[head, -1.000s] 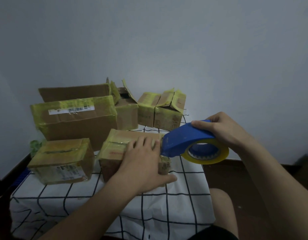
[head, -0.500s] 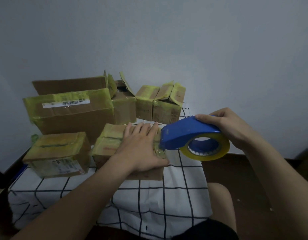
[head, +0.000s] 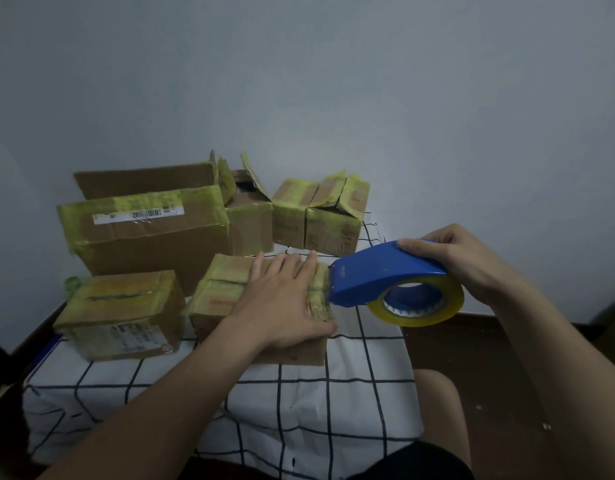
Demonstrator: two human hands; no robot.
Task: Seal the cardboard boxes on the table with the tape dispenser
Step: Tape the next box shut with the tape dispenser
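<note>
Left hand [head: 281, 299]: palm down, fingers spread flat, pressing on the top of the near box [head: 229, 289] and gripping nothing; the thumb lies along the box's near right edge. Right hand [head: 461, 261], at 3 o'clock from the left hand: wrapped over the arched back of the blue tape dispenser [head: 378, 275], fingers curled across its top. The dispenser's nose touches the right end of the near box, just beside the left fingertips; its roll of yellowish tape [head: 420, 306] hangs beyond the box over the table's right edge. A crinkled band of tape covers the box end between hand and dispenser nose.

Near box: centre of the table [head: 299, 403], which is draped in a white cloth with a dark grid. At 9 o'clock from it, just beside, stands a small taped box [head: 122, 313] bearing a printed label on its front. At 11 o'clock, a large box [head: 150, 233] with a barcode label, one flap upright behind. At 12 o'clock, an open box [head: 247, 216] with raised flaps. At 1 o'clock, two small boxes [head: 319, 213] touching side by side, the right one's flaps partly lifted. A bare knee [head: 437, 403] shows at 5 o'clock below the table edge.
</note>
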